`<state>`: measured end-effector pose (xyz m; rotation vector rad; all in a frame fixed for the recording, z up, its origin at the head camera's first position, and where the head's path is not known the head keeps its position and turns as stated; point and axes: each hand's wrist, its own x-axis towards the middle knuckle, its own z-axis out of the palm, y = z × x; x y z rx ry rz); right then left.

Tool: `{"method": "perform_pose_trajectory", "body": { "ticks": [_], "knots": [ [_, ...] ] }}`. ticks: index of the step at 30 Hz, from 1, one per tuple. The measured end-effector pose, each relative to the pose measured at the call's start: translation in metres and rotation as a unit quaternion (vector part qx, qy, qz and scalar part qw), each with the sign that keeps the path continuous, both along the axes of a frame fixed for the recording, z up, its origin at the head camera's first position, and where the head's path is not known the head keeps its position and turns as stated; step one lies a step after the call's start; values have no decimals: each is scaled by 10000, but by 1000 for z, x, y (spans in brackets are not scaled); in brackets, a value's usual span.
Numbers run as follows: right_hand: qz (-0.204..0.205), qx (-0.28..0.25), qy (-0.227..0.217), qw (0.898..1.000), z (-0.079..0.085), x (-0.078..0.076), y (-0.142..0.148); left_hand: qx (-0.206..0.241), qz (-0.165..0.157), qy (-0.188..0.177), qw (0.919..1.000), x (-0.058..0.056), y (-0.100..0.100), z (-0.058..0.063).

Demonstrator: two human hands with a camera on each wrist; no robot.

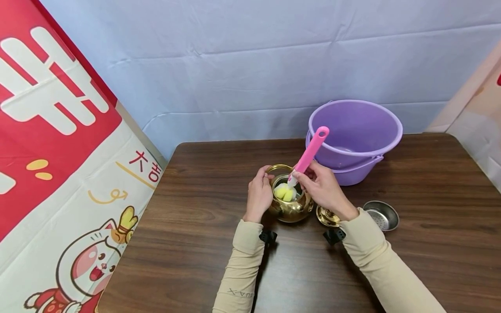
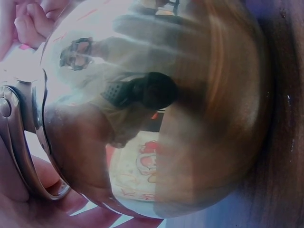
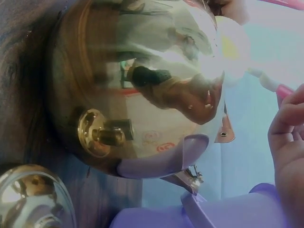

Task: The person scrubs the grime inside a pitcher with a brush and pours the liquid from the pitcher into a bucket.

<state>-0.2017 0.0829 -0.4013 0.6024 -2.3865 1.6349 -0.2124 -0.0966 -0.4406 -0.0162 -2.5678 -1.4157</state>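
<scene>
A shiny gold teapot (image 1: 290, 213) stands lidless on the table, its round body filling much of both wrist views. My left hand (image 1: 259, 193) holds it at the left side, fingers by the raised handle (image 2: 19, 142). My right hand (image 1: 326, 187) pinches the pink handle of a sponge brush (image 1: 309, 152) low down, near its white neck. The brush's yellow and white sponge head (image 1: 285, 192) sits at the pot's mouth; in the right wrist view it shows at the rim. Just right of the pot lies the gold lid (image 1: 328, 217), partly covered by my right wrist.
A purple bucket (image 1: 355, 153) stands behind my right hand at the back of the table. A steel strainer basket (image 1: 381, 215) with a perforated bottom lies right of my right wrist. The wooden table (image 1: 188, 243) meets a pale cloth backdrop (image 1: 242, 78) behind.
</scene>
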Motion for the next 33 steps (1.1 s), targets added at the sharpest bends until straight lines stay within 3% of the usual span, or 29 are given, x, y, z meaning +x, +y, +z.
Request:
{"method": "perform_pose_trajectory", "body": {
  "ticks": [7,17,27,33],
  "knots": [
    [-24,453,450,9980,4,1,-1,-28,10,11,10000,0,0,0],
    [220,840,383,9955,11,4,-1,43,6,-38,10000,1,-1,2],
    [308,1450,757,9861,19,5,-1,42,-33,-76,10000,1,-2,1],
    [389,1666,1236,9775,22,6,-2,46,-74,-89,9999,1,-3,1]
  ]
}}
